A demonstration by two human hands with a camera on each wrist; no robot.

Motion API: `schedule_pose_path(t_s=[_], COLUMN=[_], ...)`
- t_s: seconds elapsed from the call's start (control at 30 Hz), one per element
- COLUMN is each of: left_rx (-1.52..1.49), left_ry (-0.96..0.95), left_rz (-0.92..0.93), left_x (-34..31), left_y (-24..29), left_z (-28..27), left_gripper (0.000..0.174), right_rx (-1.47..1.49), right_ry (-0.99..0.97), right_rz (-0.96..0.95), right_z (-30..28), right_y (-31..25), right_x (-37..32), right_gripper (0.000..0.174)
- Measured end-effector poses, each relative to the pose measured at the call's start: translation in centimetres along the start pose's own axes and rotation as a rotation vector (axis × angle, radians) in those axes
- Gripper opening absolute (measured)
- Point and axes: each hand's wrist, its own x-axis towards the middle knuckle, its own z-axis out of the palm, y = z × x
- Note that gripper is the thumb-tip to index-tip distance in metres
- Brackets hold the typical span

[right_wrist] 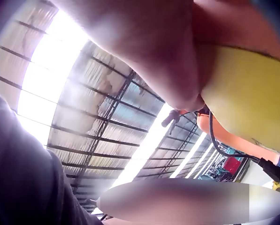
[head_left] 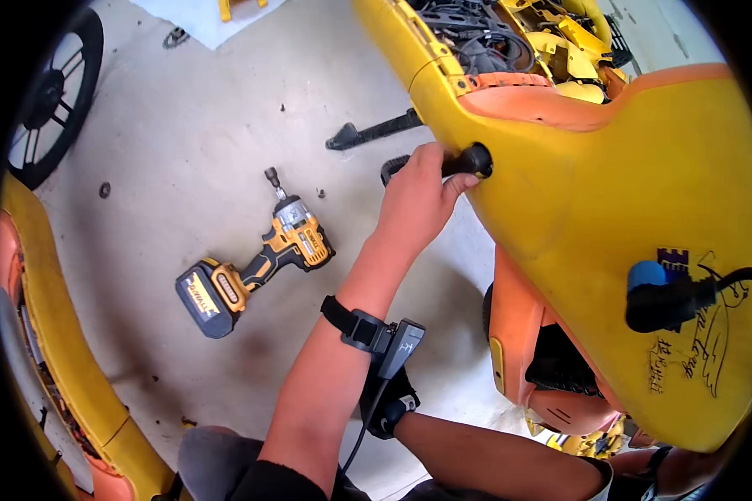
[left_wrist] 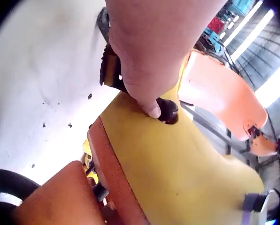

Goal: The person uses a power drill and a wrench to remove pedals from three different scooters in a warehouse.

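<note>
My left hand (head_left: 418, 192) grips a black bar with a ribbed end (head_left: 395, 168), shaped like a footpeg. The bar's rounded end is at a hole (head_left: 480, 160) in a yellow body panel (head_left: 560, 217). In the left wrist view the thumb (left_wrist: 151, 110) lies along the bar beside that hole, and the ribbed part (left_wrist: 111, 68) sticks out past the hand. My right hand (right_wrist: 149, 51) looms large and blurred in the right wrist view, close by the yellow panel (right_wrist: 248, 93). Its fingers are out of sight, and in the head view it is hidden by the panel's lower edge.
A yellow and black cordless impact driver (head_left: 259, 259) lies on the floor left of my forearm. A black kickstand-like arm (head_left: 376, 131) juts out beyond my hand. A black plug (head_left: 668, 301) hangs over the panel. Another yellow body (head_left: 67, 334) and a black wheel (head_left: 58, 100) stand at left.
</note>
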Motion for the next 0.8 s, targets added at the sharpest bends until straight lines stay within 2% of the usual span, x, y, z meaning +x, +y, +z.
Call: schedule_pose_path(t_s=[0.03, 0.13, 0.17, 0.23, 0.27, 0.33, 0.47, 0.53, 0.57, 0.63, 0.8], left_rx=[-0.017, -0.187, -0.204, -0.182, -0.192, -0.355, -0.392, -0.575, -0.574, -0.72, -0.709], left_ry=[0.01, -0.168, -0.162, -0.309, -0.31, -0.457, -0.435, -0.503, -0.507, -0.399, -0.25], left_rz=[-0.011, -0.124, -0.129, -0.199, -0.204, -0.362, -0.301, -0.337, -0.337, -0.331, -0.323], left_x=[-0.2, -0.9, -1.0, -1.1, -1.2, -1.0, -0.9, -0.8, -0.9, -1.2, -1.6], left_y=[-0.1, 0.4, 0.7, 1.1, 1.5, 1.9, 1.4, 1.4, 1.4, 1.5, 1.8], left_z=[-0.1, -0.4, -0.6, -1.4, -1.8, -2.7, -1.9, -1.7, -1.6, -1.3, -1.4], left_gripper=[0.04, 0.037, 0.037, 0.035, 0.035, 0.034, 0.039, 0.042, 0.042, 0.042, 0.047], right_rx=[0.008, 0.019, 0.02, 0.02, 0.018, 0.018, 0.016, 0.014, 0.015, 0.014, 0.016], right_ry=[-0.002, -0.006, -0.009, -0.013, -0.02, -0.017, -0.024, -0.031, -0.032, -0.04, -0.046], right_rz=[-0.012, -0.047, -0.057, -0.072, -0.077, -0.087, -0.092, -0.092, -0.09, -0.087, -0.077], right_z=[0.1, 0.2, 0.2, -0.2, -0.3, -0.4, -0.5, -0.5, -0.5, -0.5, -0.6], right_y=[-0.2, -0.5, -0.5, -0.3, -0.3, -0.2, -0.1, -0.1, -0.1, -0.1, -0.2], right_x=[0.1, 0.4, 0.4, 0.6, 0.6, 0.6, 0.7, 0.6, 0.6, 0.6, 0.4], right_gripper=[0.069, 0.068, 0.068, 0.068, 0.067, 0.067, 0.066, 0.065, 0.065, 0.064, 0.063])
